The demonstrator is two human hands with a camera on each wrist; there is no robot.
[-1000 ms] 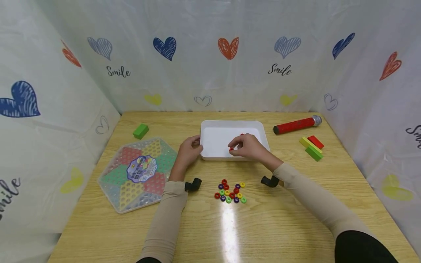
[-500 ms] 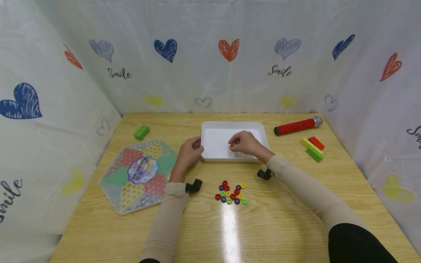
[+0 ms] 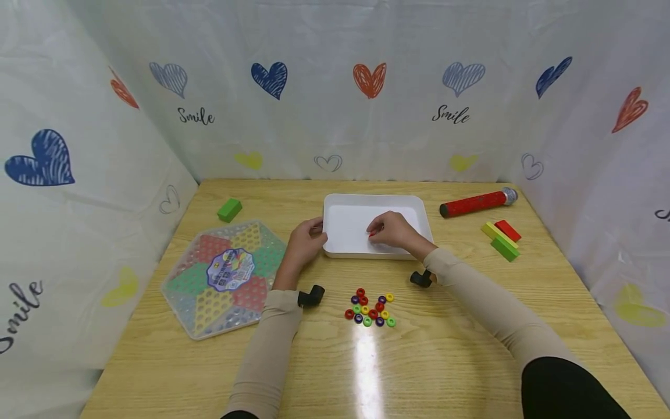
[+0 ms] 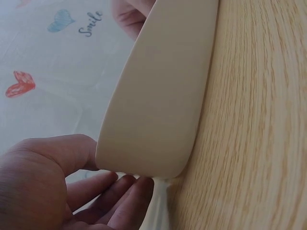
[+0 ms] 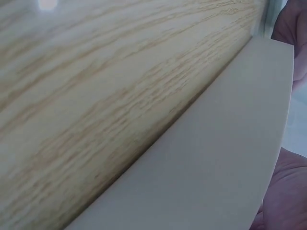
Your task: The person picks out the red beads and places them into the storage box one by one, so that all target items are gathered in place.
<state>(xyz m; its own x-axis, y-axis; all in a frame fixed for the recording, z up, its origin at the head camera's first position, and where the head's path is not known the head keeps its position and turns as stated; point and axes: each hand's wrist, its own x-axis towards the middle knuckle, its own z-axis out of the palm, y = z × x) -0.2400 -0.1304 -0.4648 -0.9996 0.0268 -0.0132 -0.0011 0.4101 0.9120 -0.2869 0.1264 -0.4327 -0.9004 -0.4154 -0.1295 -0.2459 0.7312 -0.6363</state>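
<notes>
The left hand (image 4: 45,187) grips the pale tray (image 4: 151,96) at one end.

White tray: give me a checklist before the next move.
1. White tray flat on the table: ok.
2. Left hand touching the tray's left end: ok.
3. Right hand pinching the red piece: ok, it shows at the fingertips.
4. The red piece resting on the tray: cannot tell.
5. Table in front of the tray clear: not ok, loose rings lie there.
6. Game board apart from the tray: ok.
</notes>
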